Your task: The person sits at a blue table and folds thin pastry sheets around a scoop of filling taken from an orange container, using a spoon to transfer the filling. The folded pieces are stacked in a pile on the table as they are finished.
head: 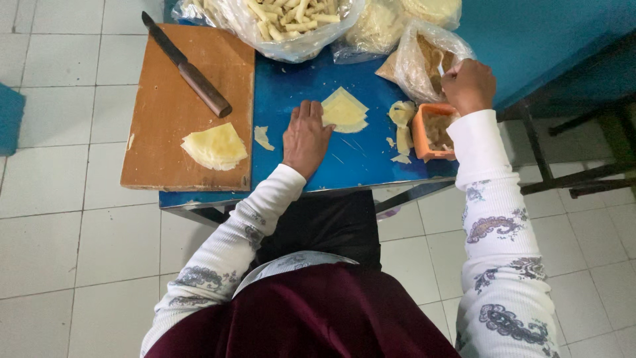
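Head view: right hand (469, 85) hides whatever its grip holds.

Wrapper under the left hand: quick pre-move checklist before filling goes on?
1. Wrapper flat on the blue table: ok, folded into a triangle.
2. Left hand steadying it: ok, fingertips at its left edge.
3. Right hand loaded with filling: cannot tell, fist closed on a white utensil above the orange tub.
4. Tub within reach: ok, near the table's right edge, filling inside.
5. Spare wrappers ready: ok, a stack lies on the cutting board.
6. Knife clear of the hands: ok, it rests on the board's far side.
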Demonstrator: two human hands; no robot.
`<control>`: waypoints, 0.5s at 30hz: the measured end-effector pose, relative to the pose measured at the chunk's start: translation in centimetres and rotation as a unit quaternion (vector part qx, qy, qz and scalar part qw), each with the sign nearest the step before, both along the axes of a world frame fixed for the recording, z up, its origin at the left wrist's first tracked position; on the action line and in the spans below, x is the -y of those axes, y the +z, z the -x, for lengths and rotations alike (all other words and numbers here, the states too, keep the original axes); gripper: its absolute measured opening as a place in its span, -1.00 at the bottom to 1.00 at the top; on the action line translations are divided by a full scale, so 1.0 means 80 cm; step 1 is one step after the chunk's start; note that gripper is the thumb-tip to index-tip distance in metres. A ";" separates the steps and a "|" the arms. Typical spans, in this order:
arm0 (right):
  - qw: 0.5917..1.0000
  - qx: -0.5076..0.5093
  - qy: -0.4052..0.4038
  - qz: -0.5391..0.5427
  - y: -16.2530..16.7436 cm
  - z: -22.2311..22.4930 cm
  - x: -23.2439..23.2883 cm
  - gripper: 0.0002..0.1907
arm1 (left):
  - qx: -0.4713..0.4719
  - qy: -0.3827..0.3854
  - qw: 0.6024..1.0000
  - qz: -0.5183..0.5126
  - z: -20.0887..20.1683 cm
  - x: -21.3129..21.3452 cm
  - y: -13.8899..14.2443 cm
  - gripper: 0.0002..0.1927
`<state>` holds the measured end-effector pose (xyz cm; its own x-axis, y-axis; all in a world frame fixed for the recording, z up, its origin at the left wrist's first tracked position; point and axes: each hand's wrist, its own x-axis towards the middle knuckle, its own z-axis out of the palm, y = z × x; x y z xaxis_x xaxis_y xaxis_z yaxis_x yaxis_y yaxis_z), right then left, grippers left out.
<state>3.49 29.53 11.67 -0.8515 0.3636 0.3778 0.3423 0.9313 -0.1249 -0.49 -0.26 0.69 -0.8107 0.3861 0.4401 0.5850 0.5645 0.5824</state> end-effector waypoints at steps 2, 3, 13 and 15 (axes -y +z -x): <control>0.999 -0.013 0.013 0.041 0.002 -0.004 0.005 -0.87 | 0.003 0.005 1.000 0.010 0.002 -0.005 -0.005 -0.57; 0.998 -0.013 0.014 0.061 0.002 -0.006 0.008 -0.88 | 0.004 0.007 1.000 0.015 0.003 -0.006 -0.007 -0.56; 0.957 -0.017 0.000 0.290 -0.003 -0.011 -0.010 -0.86 | -0.007 0.007 1.000 0.028 0.008 -0.014 -0.018 -0.61; 0.954 -0.039 0.045 0.294 -0.005 -0.018 -0.022 -0.85 | -0.018 0.011 0.999 0.025 0.008 -0.015 -0.018 -0.64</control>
